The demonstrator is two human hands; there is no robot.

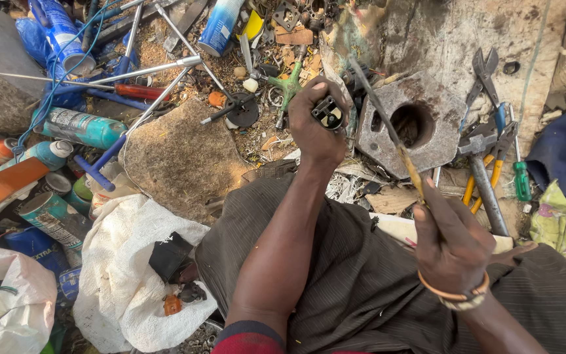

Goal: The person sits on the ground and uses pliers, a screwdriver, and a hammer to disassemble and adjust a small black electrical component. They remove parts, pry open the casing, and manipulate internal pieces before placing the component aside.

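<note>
The perforated steel block (412, 124) is the reference. Left of it, rods, spray cans (80, 128) and scrap crowd the ground. Right of it, pliers (486, 174) and a hammer (486, 183) obstruct access. The flat stone (178, 157), further left, offers clear passage.

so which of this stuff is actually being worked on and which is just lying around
In hand:
- small black metal part, gripped in the left hand
- thin rod-like tool, held in the right hand

Lying about:
- spray cans
- hammer
- yellow-handled pliers
- green screwdriver
- hexagonal metal block
- white sack
</note>
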